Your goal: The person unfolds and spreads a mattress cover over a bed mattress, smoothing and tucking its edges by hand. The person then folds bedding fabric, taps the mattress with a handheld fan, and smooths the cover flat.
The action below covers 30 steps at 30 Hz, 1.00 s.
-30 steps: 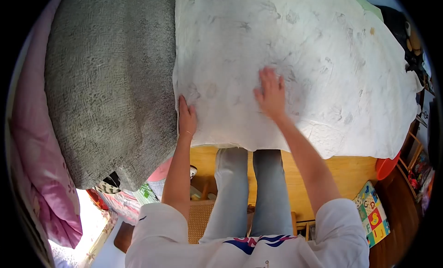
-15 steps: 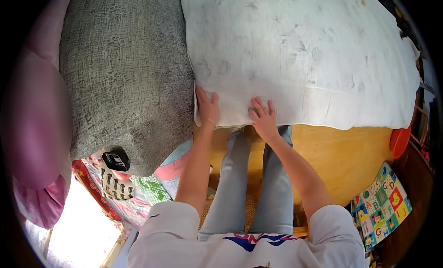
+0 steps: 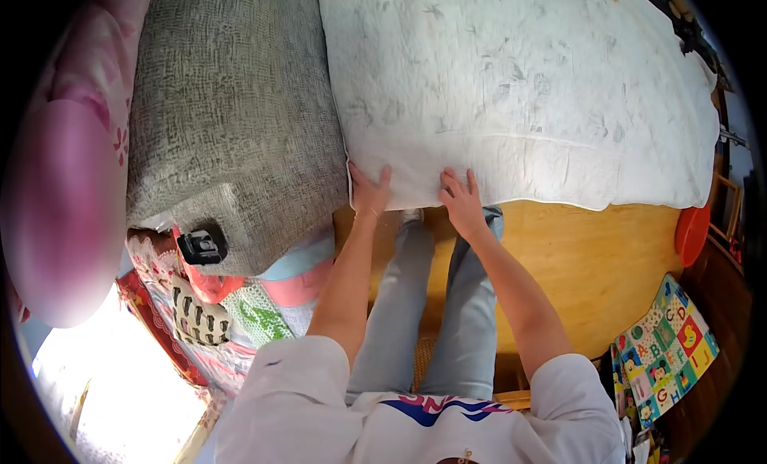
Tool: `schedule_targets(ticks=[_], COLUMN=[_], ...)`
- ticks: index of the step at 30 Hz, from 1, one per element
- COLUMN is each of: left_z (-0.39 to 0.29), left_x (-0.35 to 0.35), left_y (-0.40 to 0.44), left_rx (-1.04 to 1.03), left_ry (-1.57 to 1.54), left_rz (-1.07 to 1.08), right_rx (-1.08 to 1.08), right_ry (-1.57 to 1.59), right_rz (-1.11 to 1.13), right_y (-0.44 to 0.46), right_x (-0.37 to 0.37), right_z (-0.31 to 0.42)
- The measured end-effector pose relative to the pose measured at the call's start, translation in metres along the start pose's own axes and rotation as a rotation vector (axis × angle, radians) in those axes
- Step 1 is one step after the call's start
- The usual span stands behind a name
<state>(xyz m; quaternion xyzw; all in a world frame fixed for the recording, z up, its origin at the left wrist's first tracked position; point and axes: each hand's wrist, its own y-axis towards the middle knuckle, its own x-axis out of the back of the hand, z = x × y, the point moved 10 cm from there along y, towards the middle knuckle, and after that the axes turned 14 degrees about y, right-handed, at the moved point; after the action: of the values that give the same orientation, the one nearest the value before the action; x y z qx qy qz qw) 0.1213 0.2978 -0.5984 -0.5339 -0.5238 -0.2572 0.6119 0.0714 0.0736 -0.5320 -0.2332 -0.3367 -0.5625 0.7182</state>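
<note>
The white sheet (image 3: 511, 80) spreads forward from the left hand (image 3: 370, 194), nearest its near-left corner, and right hand (image 3: 465, 206); fingers (image 3: 472, 181) slightly parted, hold unclear.

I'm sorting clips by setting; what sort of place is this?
Probably a room in a home, perhaps a bedroom: it has a spread white cloth, pink flowered fabric and a colourful alphabet sheet.

both arms (image 3: 345, 284) reach forward (fingers (image 3: 472, 181) slightly spread).
</note>
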Motion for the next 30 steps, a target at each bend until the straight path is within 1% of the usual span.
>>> schedule_targets(ticks=[2, 3, 5, 6, 7, 8, 9, 11, 12, 14, 16, 18, 19, 21, 22, 23, 24, 25, 26, 27, 28, 29, 30], left_z=[0.01, 0.011, 0.007, 0.005, 0.011, 0.018, 0.021, 0.024, 0.023, 0.012, 0.025, 0.051, 0.043, 0.035, 0.035, 0.038, 0.041, 0.044, 0.046, 0.048, 0.055, 0.067, 0.074], left_x=[-0.013, -0.008, -0.003, -0.001, -0.013, -0.023, -0.029, -0.038, -0.039, -0.056, -0.078, -0.094, -0.089, -0.059, -0.061, -0.068, -0.075, -0.075, -0.082, -0.087, -0.097, -0.117, -0.128], left_y=[0.002, 0.002, -0.01, -0.002, 0.001, 0.0, 0.006, 0.009, 0.012, 0.0, -0.001, -0.003, -0.015, -0.03, -0.026, -0.018, -0.014, -0.008, -0.005, -0.004, 0.004, 0.009, 0.01], left_rx=[0.116, 0.116, 0.188, 0.181, 0.22, 0.26, 0.253, 0.314, 0.299, 0.415, 0.389, 0.476, 0.467, 0.45, 0.445, 0.428, 0.415, 0.414, 0.466, 0.519, 0.515, 0.549, 0.584], left_ry=[-0.18, -0.183, -0.402, -0.404, -0.435, -0.465, -0.465, -0.523, -0.523, -1.057, -1.078, -1.151, -1.148, -1.13, -1.129, -1.126, -1.12, -1.116, -1.043, -0.97, -0.974, -0.968, -0.961], left_rz=[0.162, 0.157, 0.337, 0.325, 0.354, 0.387, 0.381, 0.454, 0.456, 0.653, 0.637, 0.429, 0.445, 0.268, 0.274, 0.342, 0.405, 0.396, 0.469, 0.542, 0.534, 0.577, 0.623], right_rx=[0.028, 0.029, 0.036, 0.027, 0.014, 0.015, 0.023, 0.026, 0.043, 0.061, -0.002, -0.011, -0.011, -0.018, -0.01, -0.012, -0.022, -0.027, -0.02, -0.08, -0.14, -0.134, -0.201], right_ry=[0.0, 0.004, 0.01, 0.013, 0.02, 0.024, 0.018, 0.006, -0.001, -0.019, 0.066, 0.091, 0.115, 0.156, 0.208, 0.21, 0.25, 0.29, 0.296, 0.253, 0.205, 0.203, 0.146], right_rz=[0.015, 0.047, 0.073, 0.106, 0.146, 0.145, 0.156, 0.16, 0.178, 0.185, 0.27, 0.298, 0.333, 0.34, 0.353, 0.349, 0.27, 0.189, 0.181, 0.11, 0.042, 0.038, 0.002], right_y=[-0.001, -0.002, -0.004, -0.001, -0.003, -0.006, -0.006, -0.006, -0.007, -0.003, -0.002, -0.003, -0.005, -0.006, -0.005, 0.0, 0.01, 0.023, 0.037, 0.052, 0.066, 0.082, 0.097], right_x=[0.004, 0.004, 0.005, 0.003, -0.001, -0.002, -0.005, -0.004, -0.006, 0.001, 0.005, 0.009, 0.009, 0.008, 0.004, 0.003, 0.009, 0.017, 0.022, 0.036, 0.053, 0.065, 0.08], right_z=[-0.001, -0.001, 0.001, -0.001, -0.002, 0.001, 0.0, -0.002, 0.0, 0.006, 0.011, 0.011, 0.008, 0.001, -0.002, -0.009, -0.02, -0.03, -0.036, -0.051, -0.066, -0.074, -0.089])
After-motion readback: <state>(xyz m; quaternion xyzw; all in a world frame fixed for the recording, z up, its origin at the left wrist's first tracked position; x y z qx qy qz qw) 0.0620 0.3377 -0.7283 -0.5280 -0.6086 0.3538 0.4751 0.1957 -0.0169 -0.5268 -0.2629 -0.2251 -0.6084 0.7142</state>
